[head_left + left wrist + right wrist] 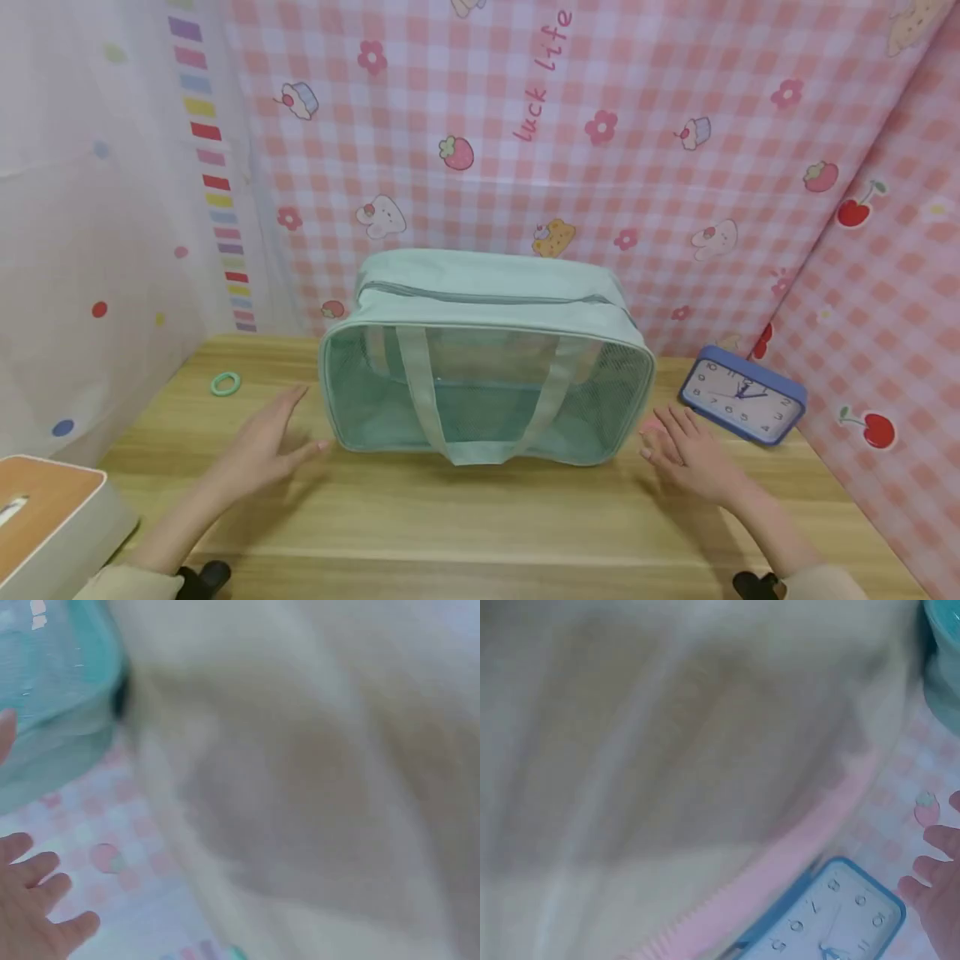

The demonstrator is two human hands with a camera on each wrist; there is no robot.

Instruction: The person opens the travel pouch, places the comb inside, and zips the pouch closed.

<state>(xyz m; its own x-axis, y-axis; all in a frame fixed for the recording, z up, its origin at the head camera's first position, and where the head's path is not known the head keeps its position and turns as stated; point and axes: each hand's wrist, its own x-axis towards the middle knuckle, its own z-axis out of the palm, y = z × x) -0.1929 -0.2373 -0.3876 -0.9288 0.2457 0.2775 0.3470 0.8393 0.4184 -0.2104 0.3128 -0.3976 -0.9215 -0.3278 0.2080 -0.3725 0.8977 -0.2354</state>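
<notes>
A mint green bag [487, 287] with clear mesh-look front and two pale straps [480, 452] stands upright on the wooden table [480, 517]. Its grey zipper [480, 297] runs along the top. To the bag's left is my left hand [266, 446], fingers extended and thumb apart, holding nothing. My right hand [690, 454] is off the bag's right side, its fingers spread and empty. Part of a small pink thing [652, 427] shows behind the right fingers. In the left wrist view, the left hand [37, 907] appears at the lower left, below the bag [60, 750].
A blue-framed clock [742, 396] leans beyond the right hand. A light green ring [225, 384] lies at the left. An orange-topped white box [82, 521] occupies the near left corner. Pink checked cloth [480, 200] hangs behind the table and at the right.
</notes>
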